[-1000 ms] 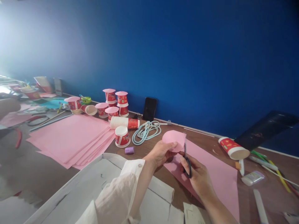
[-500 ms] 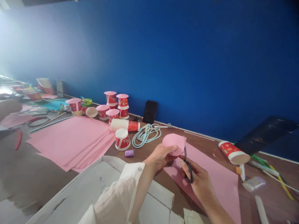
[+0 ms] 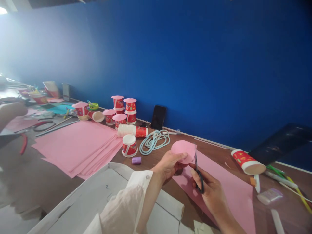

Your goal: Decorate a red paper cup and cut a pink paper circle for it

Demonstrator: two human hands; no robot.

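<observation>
A rounded piece of pink paper (image 3: 181, 149) is pinched between the thumb and fingers of my left hand (image 3: 168, 165). My right hand (image 3: 211, 188) is closed around the black handles of a pair of scissors (image 3: 199, 178). The blades point up and lie against the right edge of the rounded piece. Beneath both hands a large pink sheet (image 3: 231, 191) lies on the brown table (image 3: 151, 162). A stack of pink sheets (image 3: 75, 143) is spread out to the left.
Red cups with pink discs (image 3: 119, 118), a lying cup stack (image 3: 133, 130), a coiled cable (image 3: 154, 141) and a phone (image 3: 158, 117) stand or lie along the wall. A white tray (image 3: 117, 195) is in front. Another person's hand (image 3: 12, 112) shows at far left.
The view has shifted slightly, so things appear a little further right. Both hands keep their grip, and the scissors stay at the paper's right edge.
</observation>
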